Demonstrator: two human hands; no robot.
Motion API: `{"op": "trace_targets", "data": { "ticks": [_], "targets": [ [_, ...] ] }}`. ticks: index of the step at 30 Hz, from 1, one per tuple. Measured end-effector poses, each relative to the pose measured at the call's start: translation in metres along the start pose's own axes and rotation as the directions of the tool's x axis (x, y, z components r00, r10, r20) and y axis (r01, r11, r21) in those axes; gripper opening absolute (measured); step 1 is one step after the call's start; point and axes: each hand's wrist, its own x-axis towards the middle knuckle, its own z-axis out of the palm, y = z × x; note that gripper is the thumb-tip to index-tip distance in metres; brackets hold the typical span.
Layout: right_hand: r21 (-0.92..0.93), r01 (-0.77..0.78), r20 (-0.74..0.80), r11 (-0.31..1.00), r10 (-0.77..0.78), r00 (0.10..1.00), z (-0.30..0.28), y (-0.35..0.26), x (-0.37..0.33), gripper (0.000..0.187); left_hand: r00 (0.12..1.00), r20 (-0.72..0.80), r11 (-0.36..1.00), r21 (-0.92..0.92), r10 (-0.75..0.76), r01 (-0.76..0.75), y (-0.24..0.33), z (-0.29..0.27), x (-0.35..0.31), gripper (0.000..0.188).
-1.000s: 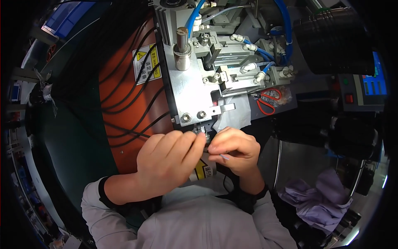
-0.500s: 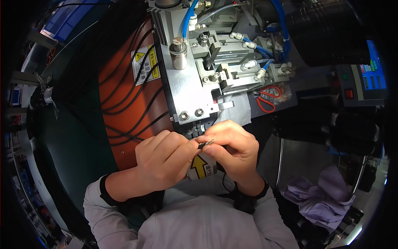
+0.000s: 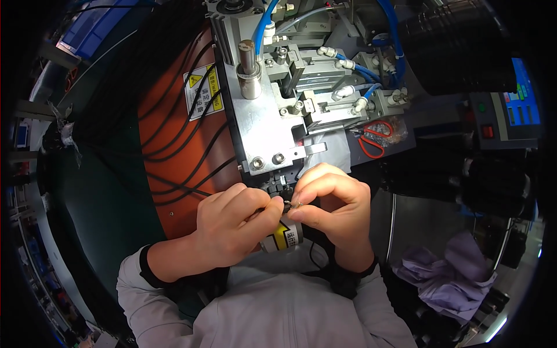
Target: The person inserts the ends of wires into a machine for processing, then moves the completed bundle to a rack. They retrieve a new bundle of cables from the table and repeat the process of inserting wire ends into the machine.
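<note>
In front of the machine, my left hand (image 3: 232, 223) is closed in a pinch, thumb against forefinger. My right hand (image 3: 342, 203) is closed too, its thumb and forefinger pinching the same small piece from the other side. Between the fingertips shows a cable end (image 3: 296, 204) with a pale, metallic tip; most of it is covered by the fingers, and its exact kind is too small to make out. Just beyond the fingertips is the black fixture (image 3: 279, 184) under the front edge of the machine's metal plate (image 3: 261, 130).
Black cables (image 3: 200, 165) run over the orange surface (image 3: 174, 214) at left. A metal post (image 3: 248, 69) stands on the plate. Clamps with blue air hoses (image 3: 368, 72), red-handled scissors (image 3: 374, 142) and a control panel (image 3: 516, 110) are at right. Purple cloth (image 3: 449, 272) lies lower right.
My fingertips have moved slightly apart, my right hand shifting a little right and showing more of the gap between its fingers. The machine's metal post has risen, and the clamps have shifted slightly left.
</note>
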Motion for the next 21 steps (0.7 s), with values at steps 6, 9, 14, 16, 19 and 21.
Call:
{"op": "trace_targets", "data": {
  "ticks": [6,9,14,16,19,21],
  "targets": [
    [-0.12,0.062,0.013,0.991,-0.061,0.998,-0.002,-0.001,-0.001,0.018,0.999,-0.003,0.998,0.054,0.034,-0.033,-0.001,0.001,-0.001,0.024],
    [-0.133,0.098,-0.029,0.986,-0.103,0.994,0.004,0.001,-0.003,0.018,1.0,-0.02,0.999,0.037,0.01,-0.01,0.001,0.001,-0.001,0.024],
    [-0.322,0.221,-0.068,0.921,-0.255,0.964,0.014,-0.001,-0.002,0.017,0.998,-0.024,0.999,-0.015,-0.051,0.051,0.005,-0.001,0.001,0.025],
    [-0.412,0.261,-0.051,0.873,-0.308,0.95,0.015,-0.004,-0.001,0.016,0.998,-0.021,0.998,-0.024,-0.064,0.064,0.005,-0.002,0.0,0.026],
    [-0.342,0.185,0.008,0.921,-0.194,0.981,0.008,-0.009,0.002,0.014,0.995,-0.039,0.996,-0.031,-0.087,0.086,0.005,0.0,-0.003,0.025],
    [-0.319,0.194,0.023,0.928,-0.197,0.98,0.006,-0.007,0.002,0.013,0.995,-0.036,0.994,-0.051,-0.098,0.096,0.005,0.001,-0.004,0.026]
  ]
}}
